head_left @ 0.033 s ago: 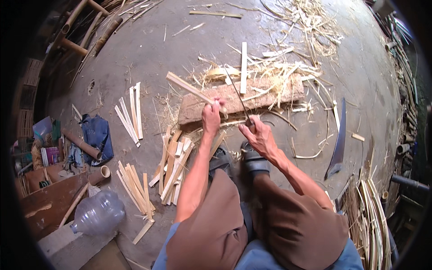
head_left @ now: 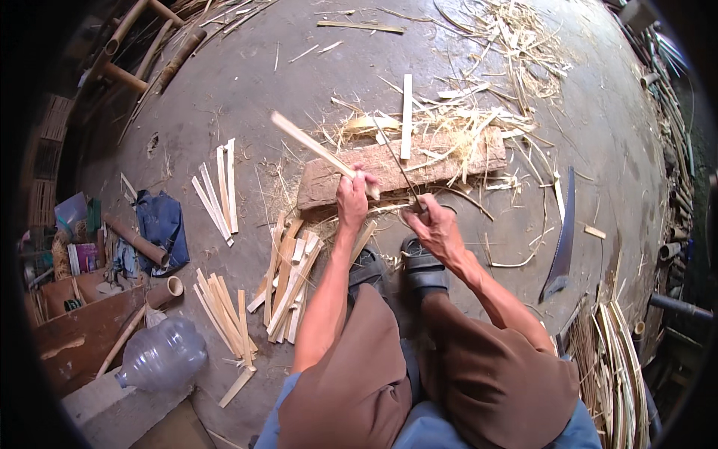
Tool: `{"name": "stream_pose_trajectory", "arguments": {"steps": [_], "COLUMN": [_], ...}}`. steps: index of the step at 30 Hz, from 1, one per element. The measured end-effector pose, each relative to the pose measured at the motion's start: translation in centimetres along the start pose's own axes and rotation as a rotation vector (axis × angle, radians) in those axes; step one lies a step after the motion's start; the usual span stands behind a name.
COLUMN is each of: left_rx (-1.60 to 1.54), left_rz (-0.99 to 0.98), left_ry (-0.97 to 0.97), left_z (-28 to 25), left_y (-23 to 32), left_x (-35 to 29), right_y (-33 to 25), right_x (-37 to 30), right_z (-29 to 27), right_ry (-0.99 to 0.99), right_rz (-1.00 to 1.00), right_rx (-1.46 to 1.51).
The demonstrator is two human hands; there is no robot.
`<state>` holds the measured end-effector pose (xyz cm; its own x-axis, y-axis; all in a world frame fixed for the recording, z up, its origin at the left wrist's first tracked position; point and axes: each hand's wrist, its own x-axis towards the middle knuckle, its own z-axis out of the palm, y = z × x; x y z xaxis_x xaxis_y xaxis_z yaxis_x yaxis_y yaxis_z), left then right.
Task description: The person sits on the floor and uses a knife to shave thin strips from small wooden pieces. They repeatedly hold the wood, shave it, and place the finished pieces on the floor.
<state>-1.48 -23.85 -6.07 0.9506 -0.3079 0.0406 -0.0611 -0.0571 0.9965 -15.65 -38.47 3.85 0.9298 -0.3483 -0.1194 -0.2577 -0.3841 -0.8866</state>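
Observation:
My left hand is closed round a pale bamboo strip, which slants up and left over the block's left part. The strip's far end is slightly blurred. In my right hand is a knife with a long thin dark blade, pointing away from me and a little left; its handle is mostly hidden by the fingers. Blade and strip are apart. Beyond both hands lies a rough reddish-brown block, with curly shavings on its right part and one flat strip resting against its far side.
Bundles of cut strips lie left of my feet, more strips farther left. A handsaw blade is on the floor at right, near long split canes. A clear plastic jug and wooden box stand at left.
The bamboo strip has turned slightly in my left hand, its far end now a little higher and farther left. My right hand and the knife have shifted slightly towards me.

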Motion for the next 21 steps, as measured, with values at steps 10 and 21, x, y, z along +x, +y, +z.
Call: {"name": "stream_pose_trajectory", "arguments": {"steps": [10, 21], "left_rx": [-0.633, -0.605], "left_rz": [-0.669, -0.614], "left_ry": [-0.131, -0.414], "left_z": [-2.5, -4.9], "left_y": [13.9, 18.2], "left_x": [-6.4, -11.6], "right_y": [1.7, 6.2], "right_x": [1.6, 9.0], "right_z": [-1.6, -10.4], "right_ry": [-0.321, 0.131], "right_rz": [-0.285, 0.130], "right_rx": [-0.487, -0.382]}}
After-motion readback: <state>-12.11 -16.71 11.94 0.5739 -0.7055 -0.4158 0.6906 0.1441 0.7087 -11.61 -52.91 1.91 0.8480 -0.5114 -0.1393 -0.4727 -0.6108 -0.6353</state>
